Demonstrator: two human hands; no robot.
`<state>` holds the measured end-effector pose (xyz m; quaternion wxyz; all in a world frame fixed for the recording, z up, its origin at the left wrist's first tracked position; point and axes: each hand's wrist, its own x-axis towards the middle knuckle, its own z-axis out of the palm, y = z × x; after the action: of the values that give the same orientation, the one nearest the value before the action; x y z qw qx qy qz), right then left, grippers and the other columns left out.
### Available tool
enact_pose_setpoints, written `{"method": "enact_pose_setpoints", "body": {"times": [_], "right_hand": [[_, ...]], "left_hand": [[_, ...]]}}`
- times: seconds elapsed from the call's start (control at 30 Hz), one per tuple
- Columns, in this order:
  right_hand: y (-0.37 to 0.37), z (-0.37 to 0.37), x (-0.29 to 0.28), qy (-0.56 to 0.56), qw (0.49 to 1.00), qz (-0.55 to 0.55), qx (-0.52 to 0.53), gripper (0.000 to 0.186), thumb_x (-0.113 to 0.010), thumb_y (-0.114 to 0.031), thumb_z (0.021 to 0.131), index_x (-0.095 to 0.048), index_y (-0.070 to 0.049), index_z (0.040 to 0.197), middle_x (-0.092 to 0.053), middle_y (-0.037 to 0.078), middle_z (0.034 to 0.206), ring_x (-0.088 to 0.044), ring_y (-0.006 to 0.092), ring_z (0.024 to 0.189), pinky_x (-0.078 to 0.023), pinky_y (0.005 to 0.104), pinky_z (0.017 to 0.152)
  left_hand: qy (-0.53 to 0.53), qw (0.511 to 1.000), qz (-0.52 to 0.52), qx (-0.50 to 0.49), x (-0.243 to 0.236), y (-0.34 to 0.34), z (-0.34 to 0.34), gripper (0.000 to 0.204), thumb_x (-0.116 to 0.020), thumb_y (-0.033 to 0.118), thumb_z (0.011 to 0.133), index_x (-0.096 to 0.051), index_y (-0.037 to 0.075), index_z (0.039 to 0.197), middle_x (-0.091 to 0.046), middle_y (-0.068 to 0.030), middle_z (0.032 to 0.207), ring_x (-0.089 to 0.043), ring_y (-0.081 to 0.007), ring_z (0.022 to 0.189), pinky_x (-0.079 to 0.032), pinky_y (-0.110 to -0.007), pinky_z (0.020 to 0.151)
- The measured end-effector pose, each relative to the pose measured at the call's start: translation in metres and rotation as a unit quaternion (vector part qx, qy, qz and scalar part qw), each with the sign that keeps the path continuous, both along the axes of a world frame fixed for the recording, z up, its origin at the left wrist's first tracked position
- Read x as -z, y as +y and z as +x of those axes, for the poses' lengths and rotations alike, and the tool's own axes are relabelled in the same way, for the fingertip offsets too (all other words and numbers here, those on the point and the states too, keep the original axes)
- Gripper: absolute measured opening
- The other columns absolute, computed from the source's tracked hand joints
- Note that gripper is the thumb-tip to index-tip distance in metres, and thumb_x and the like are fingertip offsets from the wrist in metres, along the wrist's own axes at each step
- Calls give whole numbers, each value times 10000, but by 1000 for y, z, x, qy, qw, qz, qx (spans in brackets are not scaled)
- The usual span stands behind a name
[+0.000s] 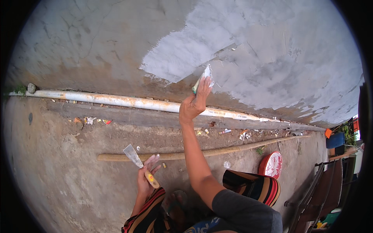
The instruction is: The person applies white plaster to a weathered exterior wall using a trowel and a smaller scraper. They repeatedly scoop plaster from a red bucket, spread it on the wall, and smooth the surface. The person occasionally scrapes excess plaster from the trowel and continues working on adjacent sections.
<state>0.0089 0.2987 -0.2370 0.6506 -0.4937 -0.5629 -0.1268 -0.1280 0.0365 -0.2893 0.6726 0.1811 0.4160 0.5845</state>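
My right hand [196,101] reaches up to the wall, its fingers closed on a flat spreader [203,79] smeared with white putty and greenish at its lower corner. The spreader is at the wall [210,35], by the lower edge of a fresh white putty coat; most of its shape is hidden by my fingers. Low on the left, near my knee, my left hand [145,176] holds a putty knife [134,156] by its wooden handle. That knife's metal blade points up and left, with whitish residue on it. White smears mark my left fingertips.
A white pipe [132,101] runs along the wall's foot beside a ledge [101,113] with scattered litter. A long wooden pole [217,151] lies on the concrete floor. To my right stands a red tub [271,165] with white putty inside, and farther right a dark bench [322,186].
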Motion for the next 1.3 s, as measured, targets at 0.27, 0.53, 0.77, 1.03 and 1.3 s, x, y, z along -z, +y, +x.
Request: {"method": "enact_pose_setpoints", "body": {"times": [0.27,0.53,0.77,1.03,1.3], "right_hand": [[-27,-16,45,-29,988,-108,-103,679,-441,198,730,-550,-72,1343,-476,167,1421,-411,347,1347,-308,477,1129],[-16,16,-7,20,1000,-13,-8,657,-428,214,721,-566,-32,1315,-515,181,1385,-446,342,1325,-339,514,1104],[-7,-13,-5,22,997,-64,-49,661,-423,215,734,-565,-49,1324,-512,144,1394,-457,314,1320,-335,455,1114],[-41,10,11,16,997,-53,-47,637,-435,190,756,-555,-59,1330,-521,135,1387,-477,313,1302,-337,451,1118],[14,8,-51,57,998,14,37,693,-404,189,758,-467,-51,1405,-437,138,1461,-409,332,1348,-339,408,1116]], "left_hand": [[3,1000,-7,-10,2,1,-3,564,-368,384,933,-472,21,1352,-511,-165,1375,-426,-272,1323,-357,-436,1062],[-2,1000,-4,-4,4,-3,0,562,-370,374,930,-475,14,1347,-506,-179,1374,-424,-278,1323,-358,-436,1064],[-1,1000,-6,-15,4,-2,-1,557,-365,365,930,-475,10,1344,-507,-171,1375,-426,-278,1323,-359,-434,1065],[2,1000,-9,-17,5,-4,-4,539,-340,336,948,-473,-2,1346,-506,-184,1371,-426,-280,1328,-360,-428,1069],[-6,1000,1,-1,5,-1,1,539,-346,345,947,-480,-1,1337,-509,-175,1371,-429,-278,1326,-359,-423,1067]]}}
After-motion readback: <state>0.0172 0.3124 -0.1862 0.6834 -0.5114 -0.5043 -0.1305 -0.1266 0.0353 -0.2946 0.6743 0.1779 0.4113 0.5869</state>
